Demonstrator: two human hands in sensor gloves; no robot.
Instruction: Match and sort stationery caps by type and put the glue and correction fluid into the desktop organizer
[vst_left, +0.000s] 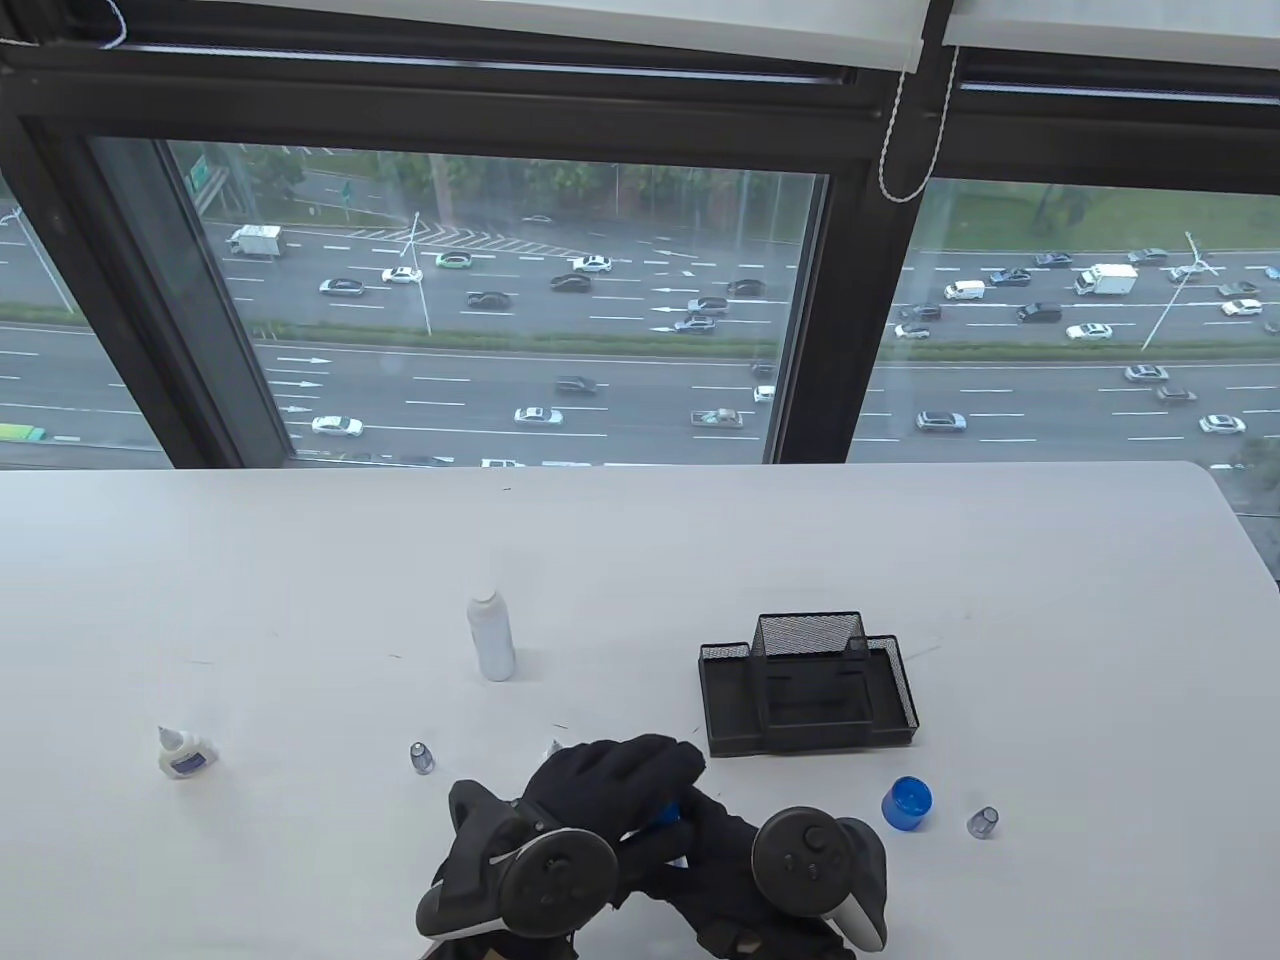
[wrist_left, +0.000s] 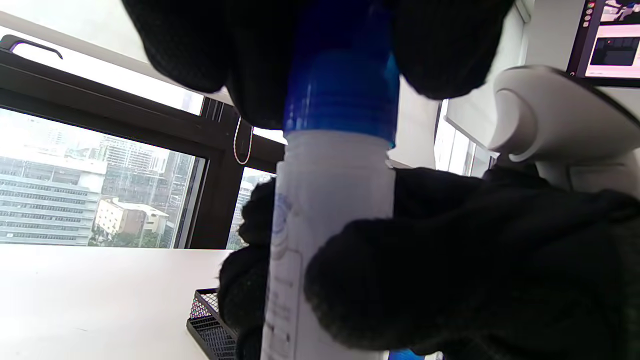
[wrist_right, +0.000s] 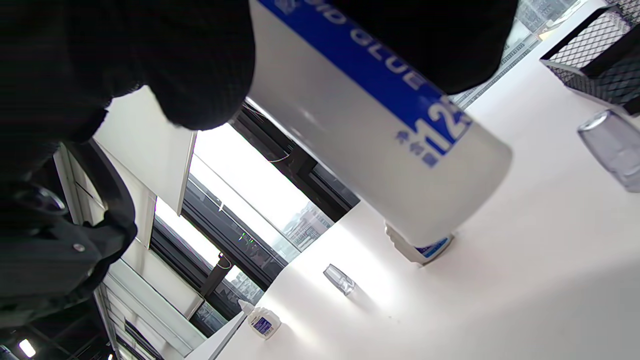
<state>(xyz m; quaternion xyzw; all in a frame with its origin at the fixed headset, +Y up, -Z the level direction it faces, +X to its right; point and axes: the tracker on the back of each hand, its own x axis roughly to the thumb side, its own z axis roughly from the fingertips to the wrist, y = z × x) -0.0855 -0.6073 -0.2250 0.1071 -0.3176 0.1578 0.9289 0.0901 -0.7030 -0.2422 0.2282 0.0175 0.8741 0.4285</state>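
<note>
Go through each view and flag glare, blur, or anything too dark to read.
Table view: sharp and evenly daylit; the black gloves hide most of the glue bottle. Left wrist view: the window is blown out, the left hand is near-black, and the blue cap is softly blurred. Right wrist view: tilted, bright window glare, the clear cap out of focus.

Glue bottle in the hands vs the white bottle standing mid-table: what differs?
The held glue bottle wears a blue cap; the standing white bottle shows no coloured cap.
The held one is off the table, gripped by the left hand at the cap and the right hand on the body; the standing one is upright and untouched.
Both have white cylindrical bodies.
</note>
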